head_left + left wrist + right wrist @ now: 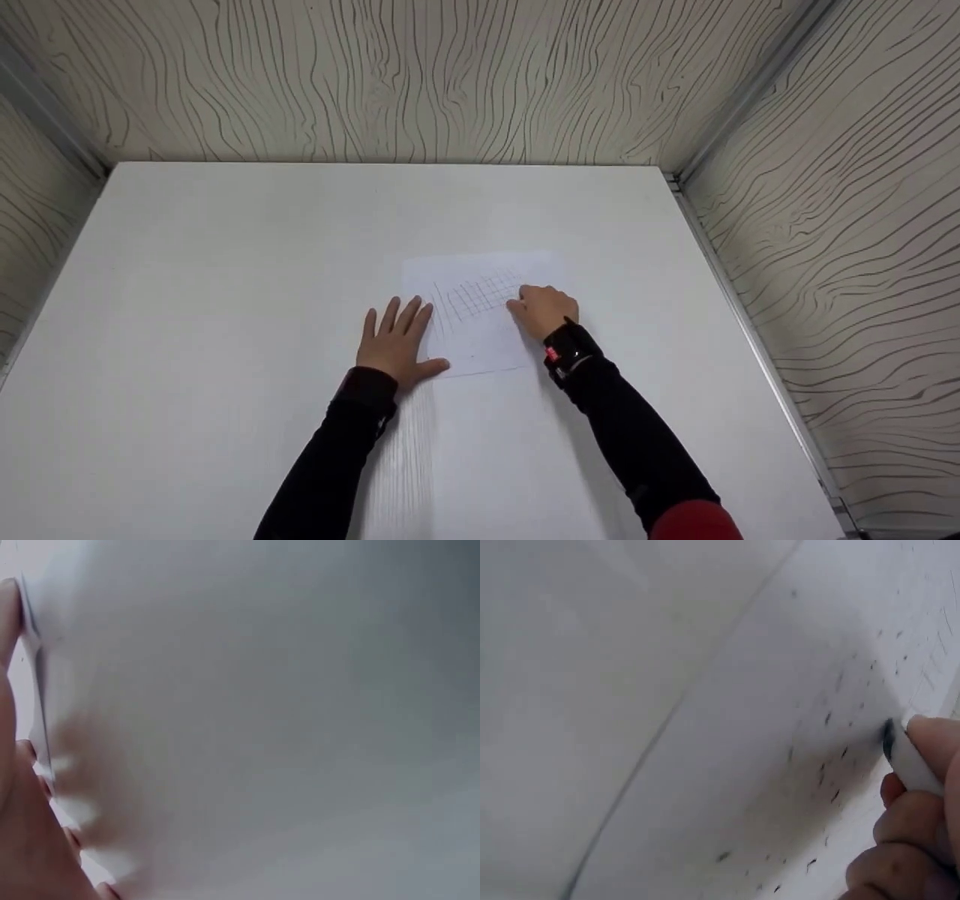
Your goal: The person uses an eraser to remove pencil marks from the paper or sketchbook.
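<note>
A white sheet of paper [480, 346] lies on the table, with a pencilled grid of crossing lines [480, 292] on its upper half. Flat on the sheet's left edge rests my left hand [394, 349], fingers spread and thumb out over the lower left corner. My right hand [546, 309] pinches a white eraser [916, 766] between thumb and curled fingers, at the right end of the grid. The eraser's tip is smudged dark and meets the paper. Dark eraser crumbs [827, 718] are scattered over the sheet beside it.
A white table [225, 247] spreads around the sheet. Wood-grain patterned panels [420, 82] stand behind it and at both sides, with a grey metal rail [750, 337] along the right edge.
</note>
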`<action>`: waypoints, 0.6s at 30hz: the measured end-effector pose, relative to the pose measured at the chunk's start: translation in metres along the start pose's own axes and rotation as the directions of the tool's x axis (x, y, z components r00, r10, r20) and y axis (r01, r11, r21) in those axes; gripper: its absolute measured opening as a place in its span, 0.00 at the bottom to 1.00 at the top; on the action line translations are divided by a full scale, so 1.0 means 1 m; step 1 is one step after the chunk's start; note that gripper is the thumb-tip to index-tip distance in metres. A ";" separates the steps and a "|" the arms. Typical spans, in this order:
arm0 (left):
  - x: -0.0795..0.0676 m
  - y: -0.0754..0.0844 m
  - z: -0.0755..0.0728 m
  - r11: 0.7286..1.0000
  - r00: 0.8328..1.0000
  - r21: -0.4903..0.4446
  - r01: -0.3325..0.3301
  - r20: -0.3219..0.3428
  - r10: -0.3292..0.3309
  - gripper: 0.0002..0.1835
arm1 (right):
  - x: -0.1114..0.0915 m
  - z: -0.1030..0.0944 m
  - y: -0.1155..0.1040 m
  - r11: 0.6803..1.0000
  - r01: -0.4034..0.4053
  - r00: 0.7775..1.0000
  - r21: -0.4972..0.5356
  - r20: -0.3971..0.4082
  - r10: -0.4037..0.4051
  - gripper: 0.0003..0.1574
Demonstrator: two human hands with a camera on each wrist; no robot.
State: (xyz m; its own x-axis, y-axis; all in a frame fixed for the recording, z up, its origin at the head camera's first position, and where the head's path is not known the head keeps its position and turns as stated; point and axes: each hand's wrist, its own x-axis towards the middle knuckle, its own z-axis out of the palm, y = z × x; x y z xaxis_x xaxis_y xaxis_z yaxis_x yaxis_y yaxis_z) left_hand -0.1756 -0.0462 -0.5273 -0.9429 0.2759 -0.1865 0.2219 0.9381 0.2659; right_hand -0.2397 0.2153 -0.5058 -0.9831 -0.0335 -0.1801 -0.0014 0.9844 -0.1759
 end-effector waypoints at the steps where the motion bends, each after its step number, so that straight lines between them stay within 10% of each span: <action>1: 0.000 0.000 0.001 1.000 1.000 0.001 0.003 0.006 -0.003 0.52 | 0.000 -0.001 0.005 1.000 -0.023 1.000 -0.005 0.002 0.023 0.21; 8: -0.002 -0.003 0.006 1.000 1.000 0.022 0.006 -0.026 -0.005 0.54 | -0.006 0.001 0.026 0.995 -0.087 0.993 -0.041 -0.085 0.083 0.22; 18: 0.005 -0.002 0.000 0.999 0.998 -0.050 -0.016 -0.065 0.013 0.48 | -0.019 0.007 -0.053 0.991 0.122 0.993 0.057 -0.001 -0.122 0.20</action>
State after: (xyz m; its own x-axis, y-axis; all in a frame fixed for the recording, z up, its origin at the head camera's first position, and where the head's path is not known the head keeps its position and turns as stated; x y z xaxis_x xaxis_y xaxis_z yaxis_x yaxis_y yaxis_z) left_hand -0.1812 -0.0466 -0.5289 -0.9542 0.2736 -0.1213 0.2243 0.9220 0.3155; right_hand -0.2193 0.1622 -0.5000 -0.9757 -0.1533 -0.1563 -0.1108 0.9615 -0.2517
